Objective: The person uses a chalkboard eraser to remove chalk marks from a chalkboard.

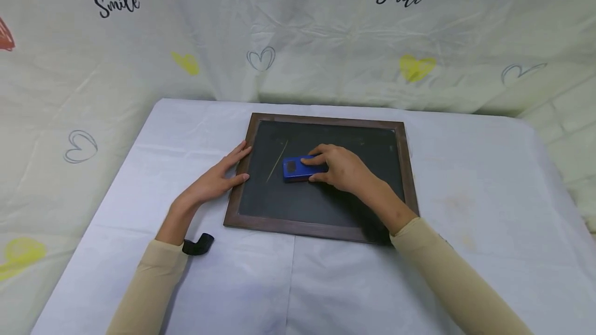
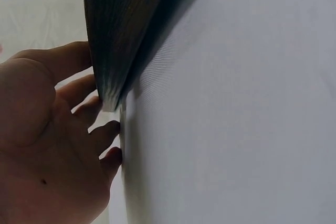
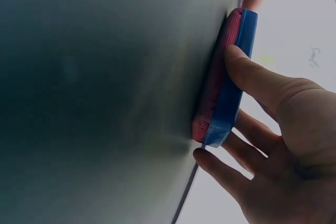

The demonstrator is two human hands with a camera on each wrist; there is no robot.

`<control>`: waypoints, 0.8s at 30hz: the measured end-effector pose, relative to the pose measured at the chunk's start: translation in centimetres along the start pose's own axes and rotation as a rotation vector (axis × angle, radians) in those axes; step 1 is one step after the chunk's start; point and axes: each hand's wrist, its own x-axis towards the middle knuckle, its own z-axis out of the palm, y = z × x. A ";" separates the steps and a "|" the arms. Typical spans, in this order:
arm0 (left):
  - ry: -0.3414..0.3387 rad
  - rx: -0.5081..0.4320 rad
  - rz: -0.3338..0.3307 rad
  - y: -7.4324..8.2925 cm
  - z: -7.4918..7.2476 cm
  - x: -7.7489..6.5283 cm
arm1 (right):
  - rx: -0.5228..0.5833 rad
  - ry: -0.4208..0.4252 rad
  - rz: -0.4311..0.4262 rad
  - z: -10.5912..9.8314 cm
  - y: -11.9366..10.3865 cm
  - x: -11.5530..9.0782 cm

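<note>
A chalkboard (image 1: 279, 203) with a brown wooden frame lies on the white-covered table. My right hand (image 1: 344, 170) grips a blue chalkboard eraser (image 1: 292, 170), its thumb on one side and fingers on the other. In the right wrist view, the eraser's pink felt side (image 3: 214, 80) is against the dark board. A thin yellowish chalk line (image 1: 277, 160) slants just left of the eraser. My left hand (image 1: 215, 181) rests at the board's left frame edge, fingers spread and thumb touching the wood. From the left wrist view, those fingertips meet the frame's edge (image 2: 118, 35).
A white cloth (image 1: 251, 283) covers the table. Behind it hangs a pale backdrop (image 1: 326, 30) printed with hearts and "Smile". A small black object (image 1: 199, 245) shows beside the left wrist. Faint yellowish smudges mark the board's upper right.
</note>
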 end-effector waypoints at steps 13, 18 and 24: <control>-0.009 -0.012 0.012 0.0 0.0 -0.2 | 0.032 0.026 0.130 -1.4 2.4 2.4; -0.011 -0.008 0.008 0.1 0.0 -0.2 | 0.049 0.049 0.174 -1.8 3.2 2.9; -0.009 -0.010 0.008 0.0 0.0 -0.2 | 0.083 0.081 0.186 -2.0 3.7 3.3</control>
